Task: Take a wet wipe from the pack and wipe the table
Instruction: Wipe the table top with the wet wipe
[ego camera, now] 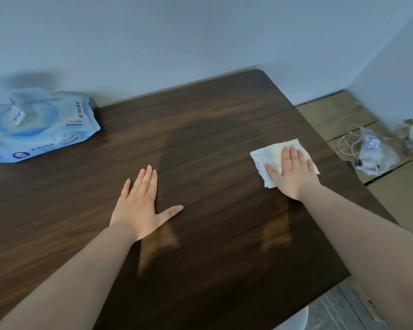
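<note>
Where right hand (292,173) presses, wipe (270,154) white, crumpled

The worktop (200,144) fills the middle and lower frame, its far edge against the wall, and the wipe pack (39,126) lies on it at the left edge of the frame. The left hand (141,206) rests flat at centre, while the right hand (291,172) lies flat on the wet wipe (270,154) near the worktop's right edge. Beyond that edge, at the right of the frame, cardboard boxes (339,117) carry a cable (348,144) and a plastic bag (374,153).
</note>
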